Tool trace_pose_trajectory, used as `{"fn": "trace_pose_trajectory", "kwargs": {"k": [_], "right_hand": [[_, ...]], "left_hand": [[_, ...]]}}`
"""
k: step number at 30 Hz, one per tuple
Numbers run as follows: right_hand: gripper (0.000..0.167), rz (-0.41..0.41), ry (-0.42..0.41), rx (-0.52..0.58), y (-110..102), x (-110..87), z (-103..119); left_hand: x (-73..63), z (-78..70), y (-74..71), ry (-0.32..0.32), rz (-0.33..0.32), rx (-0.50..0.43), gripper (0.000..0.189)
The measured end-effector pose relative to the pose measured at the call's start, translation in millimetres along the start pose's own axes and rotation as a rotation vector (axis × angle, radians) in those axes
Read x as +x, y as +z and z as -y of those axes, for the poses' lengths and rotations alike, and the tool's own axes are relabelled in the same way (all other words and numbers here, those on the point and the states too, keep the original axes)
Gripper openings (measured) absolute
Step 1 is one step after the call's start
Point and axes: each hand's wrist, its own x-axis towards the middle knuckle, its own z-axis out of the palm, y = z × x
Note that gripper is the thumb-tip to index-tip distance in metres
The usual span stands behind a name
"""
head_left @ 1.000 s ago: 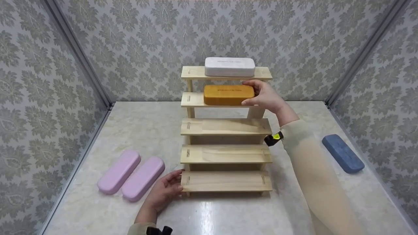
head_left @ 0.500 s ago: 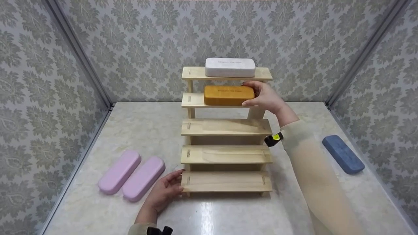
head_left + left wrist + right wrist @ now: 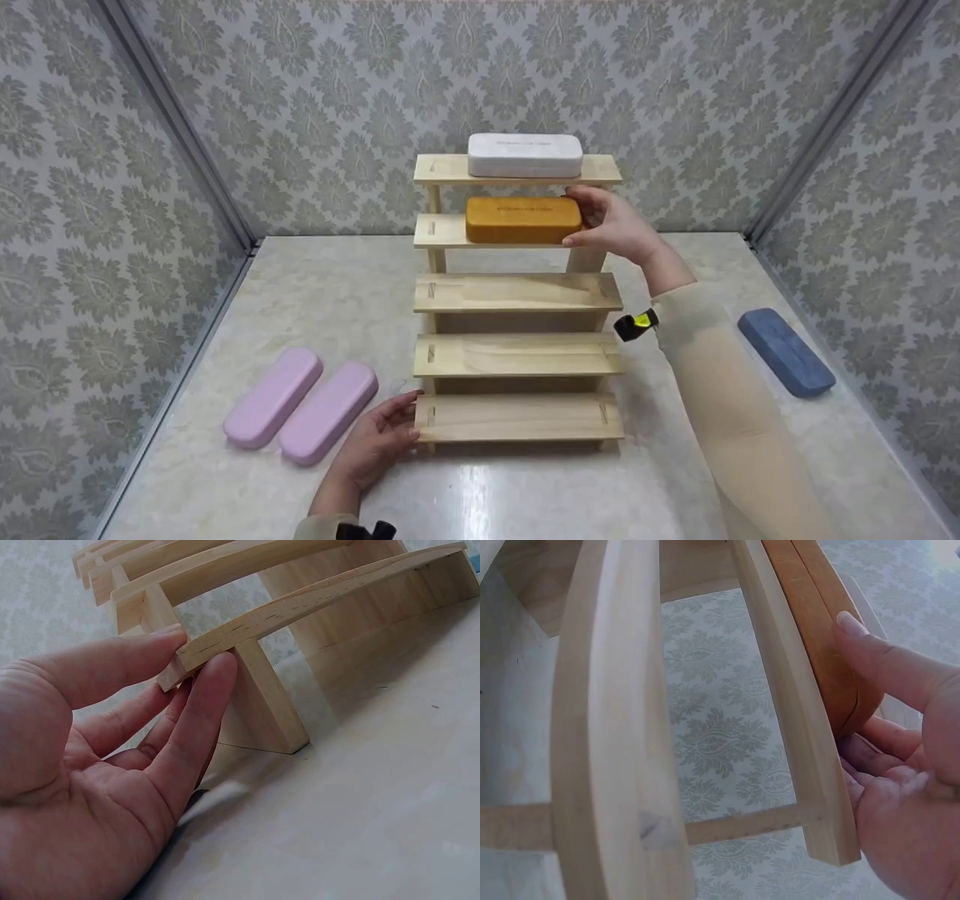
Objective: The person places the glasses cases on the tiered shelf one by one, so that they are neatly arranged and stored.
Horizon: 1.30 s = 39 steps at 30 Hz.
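A five-step wooden display rack (image 3: 517,291) stands on the table. An orange glasses case (image 3: 523,220) sits on its second shelf from the top. My right hand (image 3: 616,229) is at the right end of this case, thumb in front and fingers behind. In the right wrist view, the thumb (image 3: 853,624) overlaps the front of the orange case (image 3: 821,637), while the other fingers are partly hidden past its end. My left hand (image 3: 373,444) pinches the left end of the lowest shelf. The left wrist view has the thumb above the board (image 3: 217,641) and a finger beneath.
On the top shelf lies a white glasses case (image 3: 525,156). Two pink glasses cases, one outer (image 3: 274,397) and one inner (image 3: 330,412), lie left of the rack. A blue glasses case (image 3: 786,352) is at the right. Patterned walls (image 3: 510,67) enclose the table.
My right hand has shifted slightly right along the end of the orange case, which stays on its shelf. The left hand keeps its place on the lowest shelf.
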Motion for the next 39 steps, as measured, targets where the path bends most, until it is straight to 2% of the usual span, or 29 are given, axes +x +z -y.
{"fn": "trace_pose_trajectory", "kwargs": {"k": [10, 21, 27, 34, 39], "right_hand": [[0.079, -0.042, -0.050, 0.083, -10, -17.5, -6], [0.068, -0.124, -0.117, 0.045, -22, -45.2, -9], [0.058, -0.187, -0.156, -0.007, -35, -65.4, -13], [0.053, -0.267, -0.135, -0.053, -55, -92.5, -25], [0.053, -0.315, -0.128, -0.013, -71, -112.4, -41]], "left_hand": [[0.4, -0.4, 0.7, -0.030, -0.033, 0.026, 0.076], [-0.6, 0.8, 1.0, -0.002, -0.008, 0.014, 0.073], [-0.2, -0.2, 1.0, -0.043, -0.054, 0.017, 0.075], [0.7, -0.7, 1.0, -0.051, -0.058, 0.010, 0.076], [0.1, -0.2, 1.3, -0.046, -0.059, 0.017, 0.075]]}}
